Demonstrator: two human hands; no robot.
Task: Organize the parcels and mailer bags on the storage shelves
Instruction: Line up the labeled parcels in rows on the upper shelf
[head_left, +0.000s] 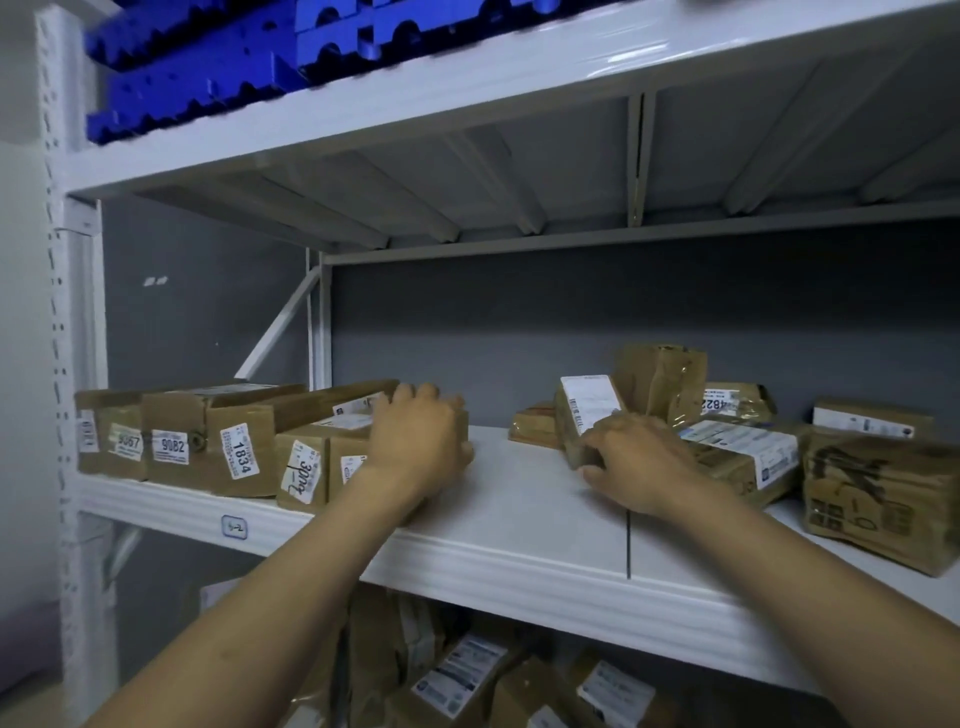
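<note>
Two bare forearms are shown rising from the lower frame edge; the left hand (415, 441) and right hand (639, 462) are uncovered.

- One head-worn wide-angle camera faced the shelving from the front, at a height between the middle shelf (519, 493) and the upper shelf (467, 78).
- It saw the middle shelf's top and the upper shelf's underside.
- It stood close: the left forearm (291, 597) and right forearm (810, 582) crossed the middle shelf's front edge from the frame's bottom.
- That front edge slanted, nearest at the right.
</note>
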